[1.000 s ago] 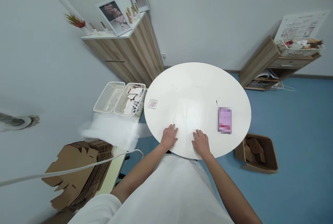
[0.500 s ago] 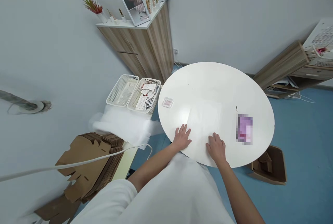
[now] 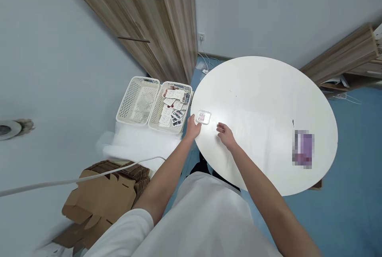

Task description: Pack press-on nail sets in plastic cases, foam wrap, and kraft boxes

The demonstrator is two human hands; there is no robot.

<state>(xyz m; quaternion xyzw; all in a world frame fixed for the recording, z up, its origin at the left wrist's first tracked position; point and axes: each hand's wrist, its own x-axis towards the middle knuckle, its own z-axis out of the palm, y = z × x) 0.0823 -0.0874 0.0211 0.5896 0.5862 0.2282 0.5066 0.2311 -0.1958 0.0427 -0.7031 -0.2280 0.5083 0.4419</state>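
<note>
At the left side of the round white table (image 3: 262,90) is a small clear plastic case (image 3: 203,117) with pinkish contents too small to make out. My left hand (image 3: 193,127) pinches the case by its left edge, fingers at the table's rim. A short way to the right of the case, my right hand (image 3: 226,134) hovers near the tabletop with its fingers apart and holds nothing.
Two white baskets stand left of the table: one (image 3: 123,104) with clear plastic pieces, one (image 3: 151,119) with printed cards. Flattened cardboard boxes (image 3: 103,197) are stacked below, under a white cable (image 3: 119,168). A blurred purple item (image 3: 304,147) lies on the table's right.
Both hands have left the table's near edge. My left hand has reached to the case and taken its edge; my right hand has moved up and left toward it. The view has shifted left.
</note>
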